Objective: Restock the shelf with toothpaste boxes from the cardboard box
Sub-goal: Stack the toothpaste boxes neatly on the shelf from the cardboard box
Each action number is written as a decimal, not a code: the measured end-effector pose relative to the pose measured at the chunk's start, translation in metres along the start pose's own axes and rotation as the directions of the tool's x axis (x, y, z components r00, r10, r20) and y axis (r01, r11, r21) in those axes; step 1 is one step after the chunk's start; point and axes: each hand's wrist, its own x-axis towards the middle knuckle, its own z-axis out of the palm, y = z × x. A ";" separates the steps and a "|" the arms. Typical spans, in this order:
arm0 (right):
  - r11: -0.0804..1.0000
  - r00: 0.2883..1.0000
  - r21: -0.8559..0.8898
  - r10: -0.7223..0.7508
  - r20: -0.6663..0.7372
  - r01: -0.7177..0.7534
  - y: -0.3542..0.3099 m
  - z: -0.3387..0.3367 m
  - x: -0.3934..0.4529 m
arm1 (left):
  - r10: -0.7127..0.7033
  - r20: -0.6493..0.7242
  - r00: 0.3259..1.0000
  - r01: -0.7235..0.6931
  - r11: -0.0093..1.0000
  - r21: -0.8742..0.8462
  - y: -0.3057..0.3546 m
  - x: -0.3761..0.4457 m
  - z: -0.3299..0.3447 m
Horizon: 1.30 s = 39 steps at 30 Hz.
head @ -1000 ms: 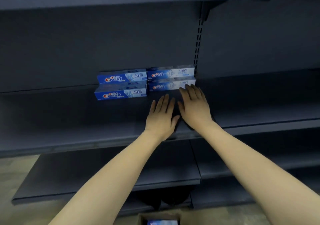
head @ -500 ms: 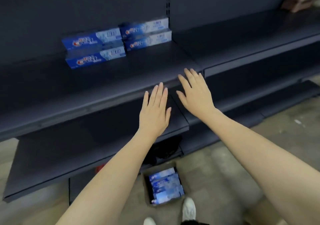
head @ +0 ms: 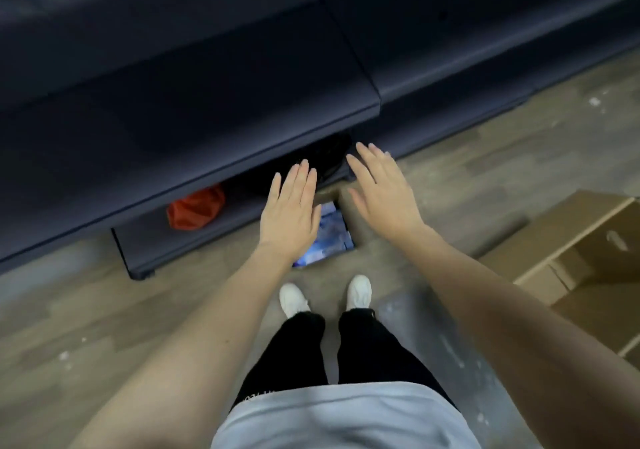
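A small cardboard box (head: pixel 348 216) stands on the floor in front of my feet, with blue toothpaste boxes (head: pixel 330 237) showing inside it. My left hand (head: pixel 292 211) hovers flat over the box's left part and hides much of its contents. My right hand (head: pixel 382 190) is spread flat above the box's right wall. Both hands have straight fingers and hold nothing. The dark shelf unit (head: pixel 194 116) runs across the top of the view; the toothpaste boxes stacked on it are out of frame.
A red bag-like thing (head: pixel 195 209) lies under the lowest shelf at the left. A large open cardboard box (head: pixel 585 254) stands on the floor at the right. My white shoes (head: pixel 294 299) are just behind the small box, on a wood-look floor.
My view has tilted down from the shelf to the floor. Both hands have come down from the shelf edge to just above the small cardboard box, still flat and holding nothing.
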 end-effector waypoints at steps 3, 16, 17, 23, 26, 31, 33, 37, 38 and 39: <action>0.999 0.991 0.026 -0.043 0.123 0.040 0.002 0.049 -0.029 | -0.030 0.102 0.994 0.032 0.999 -0.023 0.000 -0.010 0.050; 0.992 0.759 0.110 -0.029 0.650 -0.056 0.051 0.283 -0.072 | -0.139 0.314 0.939 0.188 0.973 -0.131 -0.001 0.016 0.291; 0.992 0.746 0.108 -0.028 0.666 -0.059 0.052 0.298 -0.070 | -0.139 0.340 0.930 0.194 0.972 -0.134 -0.001 0.022 0.308; 0.994 0.649 0.061 -0.103 0.754 0.086 0.049 0.387 -0.066 | -0.041 0.542 0.840 0.125 0.985 -0.119 0.005 0.054 0.393; 0.989 0.581 0.037 -0.112 0.806 0.140 0.046 0.424 -0.062 | 0.004 0.616 0.788 0.064 0.994 -0.088 0.006 0.064 0.424; 0.980 0.577 -0.072 -0.049 0.815 0.185 0.042 0.469 -0.058 | 0.095 0.664 0.741 -0.035 0.994 -0.103 -0.001 0.074 0.461; 0.986 0.585 -0.080 -0.020 0.811 0.146 0.045 0.481 -0.054 | 0.131 0.673 0.728 -0.080 0.991 -0.107 -0.004 0.075 0.472; 0.995 0.586 -0.095 0.053 0.809 0.041 0.050 0.499 -0.045 | 0.222 0.671 0.708 -0.204 0.973 -0.107 0.000 0.078 0.488; 0.995 0.587 -0.098 0.062 0.807 0.029 0.050 0.503 -0.044 | 0.234 0.663 0.711 -0.223 0.969 -0.103 0.001 0.079 0.490; 0.995 0.592 -0.100 0.066 0.803 0.024 0.049 0.506 -0.045 | 0.242 0.656 0.715 -0.237 0.967 -0.098 0.003 0.081 0.492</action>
